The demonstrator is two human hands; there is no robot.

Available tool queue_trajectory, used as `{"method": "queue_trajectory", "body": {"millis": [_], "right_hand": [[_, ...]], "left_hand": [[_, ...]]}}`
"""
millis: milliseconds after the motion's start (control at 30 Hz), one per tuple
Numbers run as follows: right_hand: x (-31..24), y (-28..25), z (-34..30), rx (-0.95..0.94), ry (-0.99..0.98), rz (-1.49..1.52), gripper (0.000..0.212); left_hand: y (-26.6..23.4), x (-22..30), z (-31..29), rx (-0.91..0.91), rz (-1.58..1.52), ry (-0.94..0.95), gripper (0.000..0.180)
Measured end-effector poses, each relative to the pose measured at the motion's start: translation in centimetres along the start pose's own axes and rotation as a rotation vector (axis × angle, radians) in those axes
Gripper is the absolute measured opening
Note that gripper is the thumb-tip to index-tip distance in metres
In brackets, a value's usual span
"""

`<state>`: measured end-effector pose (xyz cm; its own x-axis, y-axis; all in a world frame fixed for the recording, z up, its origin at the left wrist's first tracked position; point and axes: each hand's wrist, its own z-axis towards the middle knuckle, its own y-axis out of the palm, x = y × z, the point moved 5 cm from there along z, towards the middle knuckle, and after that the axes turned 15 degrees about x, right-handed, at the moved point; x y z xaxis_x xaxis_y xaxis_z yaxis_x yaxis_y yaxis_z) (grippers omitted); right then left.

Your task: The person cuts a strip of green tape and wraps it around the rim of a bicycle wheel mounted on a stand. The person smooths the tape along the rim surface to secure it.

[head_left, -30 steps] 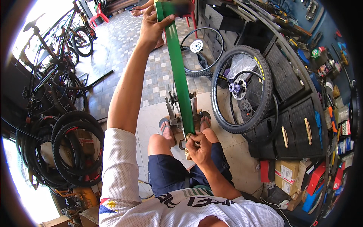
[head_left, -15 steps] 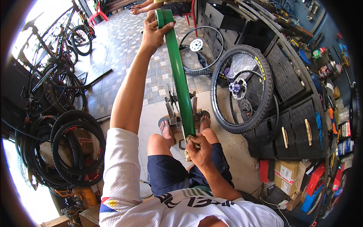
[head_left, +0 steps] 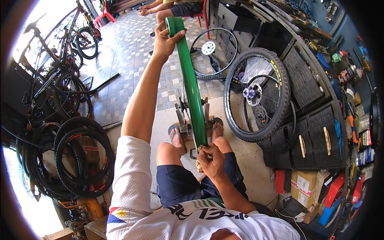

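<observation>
With arm stretched forward, my left hand [head_left: 166,43] grips a roll of wide green tape [head_left: 176,25] at its far end. A taut strip of green tape [head_left: 193,90] runs from the roll back toward me along a bicycle wheel rim, whose spokes partly show beside it. At the near end, my right hand [head_left: 212,161] is closed on a crumpled pale cloth [head_left: 199,165], pressed at the tape and rim. The tape's very end is hidden by the fingers. The wheel's hub sits in a metal truing stand [head_left: 206,114] between my feet.
To the right, a wheel with a knobby tyre [head_left: 282,96] leans on dark cabinets [head_left: 304,90]. A bare rim [head_left: 214,30] stands beyond. Several tyres [head_left: 82,156] and bicycles [head_left: 60,76] crowd the left. A seated person [head_left: 182,9] is ahead; boxes [head_left: 302,186] lie at right.
My left hand and the tape roll have come slightly down and toward me. The right hand stays at the near end of the rim, its fingers shifted a little.
</observation>
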<state>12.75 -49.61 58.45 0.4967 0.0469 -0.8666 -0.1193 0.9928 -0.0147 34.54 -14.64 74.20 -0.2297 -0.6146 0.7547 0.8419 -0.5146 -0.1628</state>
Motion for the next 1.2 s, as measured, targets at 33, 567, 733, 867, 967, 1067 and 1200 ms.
{"method": "queue_trajectory", "body": {"millis": [33, 567, 733, 867, 967, 1067, 1200], "right_hand": [[0.1, 0.0, -0.1, 0.000, 0.001, -0.003, 0.024], [0.4, 0.0, -0.2, 0.008, 0.022, -0.016, 0.022], [0.4, 0.0, -0.2, 0.004, 0.021, -0.019, 0.022], [0.3, 0.0, -0.1, 0.016, 0.013, -0.027, 0.022], [0.2, 0.0, 0.0, 0.015, 0.014, -0.032, 0.022], [-0.3, 0.3, 0.4, 0.010, 0.014, -0.033, 0.022], [-0.6, 0.2, 0.9, 0.033, 0.002, -0.051, 0.022]], "left_hand": [[0.1, -0.2, -0.2, 0.000, 0.008, -0.016, 0.038], [1.2, -2.7, -1.1, 0.006, 0.047, -0.030, 0.039], [1.0, -3.8, -1.4, 0.037, 0.094, -0.029, 0.042], [1.2, -3.8, -1.8, 0.039, 0.121, -0.063, 0.044], [1.3, -3.6, -1.9, 0.048, 0.197, -0.051, 0.046], [1.0, -3.7, -1.7, 0.055, 0.251, -0.020, 0.050], [1.7, -4.3, -1.9, -0.165, 0.050, -0.435, 0.050]]}}
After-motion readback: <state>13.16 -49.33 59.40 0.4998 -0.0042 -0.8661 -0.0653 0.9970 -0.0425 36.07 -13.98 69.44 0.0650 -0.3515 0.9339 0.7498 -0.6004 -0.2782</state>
